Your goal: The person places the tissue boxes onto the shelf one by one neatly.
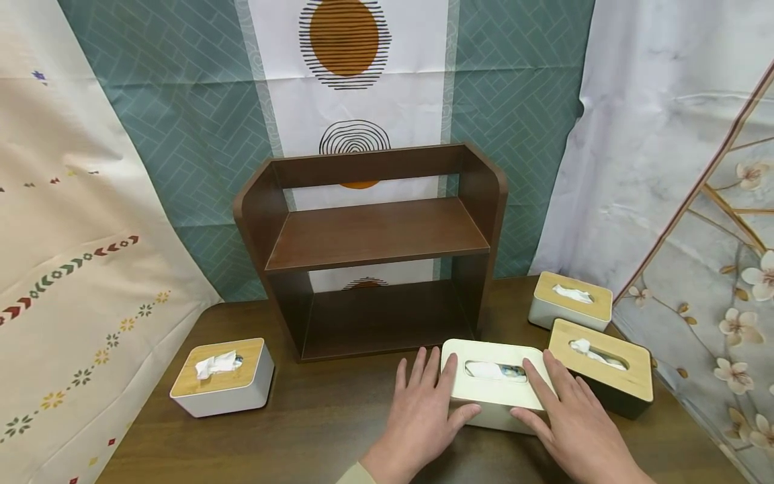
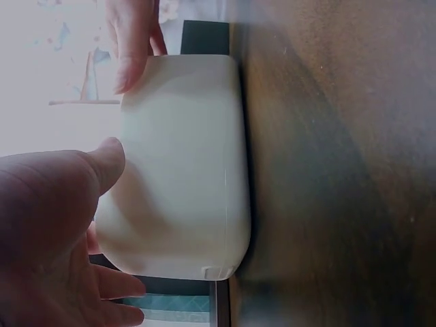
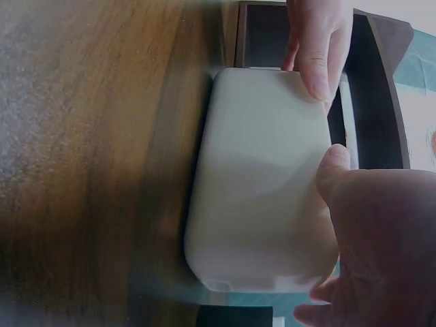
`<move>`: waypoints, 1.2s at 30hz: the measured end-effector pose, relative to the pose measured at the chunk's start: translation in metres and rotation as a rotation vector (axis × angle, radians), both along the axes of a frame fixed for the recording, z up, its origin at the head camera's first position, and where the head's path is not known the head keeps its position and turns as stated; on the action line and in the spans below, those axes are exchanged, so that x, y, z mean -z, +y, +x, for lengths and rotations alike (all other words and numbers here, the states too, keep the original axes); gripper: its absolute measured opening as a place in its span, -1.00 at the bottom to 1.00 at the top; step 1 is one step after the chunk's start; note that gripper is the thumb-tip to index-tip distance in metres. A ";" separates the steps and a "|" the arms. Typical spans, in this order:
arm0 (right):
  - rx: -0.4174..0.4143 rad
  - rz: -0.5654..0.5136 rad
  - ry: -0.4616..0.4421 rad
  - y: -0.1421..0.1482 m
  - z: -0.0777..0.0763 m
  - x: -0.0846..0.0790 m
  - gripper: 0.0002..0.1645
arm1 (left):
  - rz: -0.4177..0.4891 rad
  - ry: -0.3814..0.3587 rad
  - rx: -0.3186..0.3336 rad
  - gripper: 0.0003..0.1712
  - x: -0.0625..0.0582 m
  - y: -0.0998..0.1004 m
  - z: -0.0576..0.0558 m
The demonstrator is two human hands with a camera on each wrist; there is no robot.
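A cream tissue box (image 1: 498, 394) stands on the table, its long side facing me and tissue in its oval slot. At its left end my left hand (image 1: 420, 407) touches the box with straight, spread fingers, the thumb by the front top edge. My right hand (image 1: 574, 420) rests at the opposite end, also with fingers extended and its thumb along the front edge. In the left wrist view the smooth front of the cream box (image 2: 180, 170) fills the middle, with the left thumb (image 2: 109, 163) at its top edge. The right wrist view mirrors this, the right thumb (image 3: 334, 170) at the edge.
A dark brown two-tier shelf (image 1: 377, 232) stands behind the cream box. On the right are a black tissue box with a wooden lid (image 1: 605, 386) and a grey one (image 1: 565, 312) behind it. Another wooden-lidded white box (image 1: 232, 400) sits at the left. Patterned cloths hang around the table.
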State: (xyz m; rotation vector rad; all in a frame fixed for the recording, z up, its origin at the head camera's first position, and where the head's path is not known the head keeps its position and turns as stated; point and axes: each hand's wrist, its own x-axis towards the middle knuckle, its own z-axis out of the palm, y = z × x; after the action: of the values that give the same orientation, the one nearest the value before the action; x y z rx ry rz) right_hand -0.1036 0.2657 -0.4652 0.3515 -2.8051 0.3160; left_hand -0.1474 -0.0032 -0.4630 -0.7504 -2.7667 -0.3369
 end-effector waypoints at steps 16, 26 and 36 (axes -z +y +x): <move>0.069 -0.003 -0.063 0.000 0.000 0.002 0.05 | 0.014 -0.005 0.002 -0.08 0.000 0.001 0.004; 0.041 -0.018 -0.018 0.001 0.001 0.004 0.04 | 0.018 0.048 0.010 -0.10 0.002 0.002 0.002; 0.043 -0.054 -0.014 -0.001 0.000 0.007 0.03 | 0.027 0.063 0.022 -0.12 0.003 0.001 0.002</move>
State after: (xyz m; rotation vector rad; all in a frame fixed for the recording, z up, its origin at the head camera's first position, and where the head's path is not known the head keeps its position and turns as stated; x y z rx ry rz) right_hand -0.1039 0.2650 -0.4723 0.2775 -2.8079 0.3848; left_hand -0.1453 -0.0019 -0.4658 -0.7719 -2.6921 -0.3478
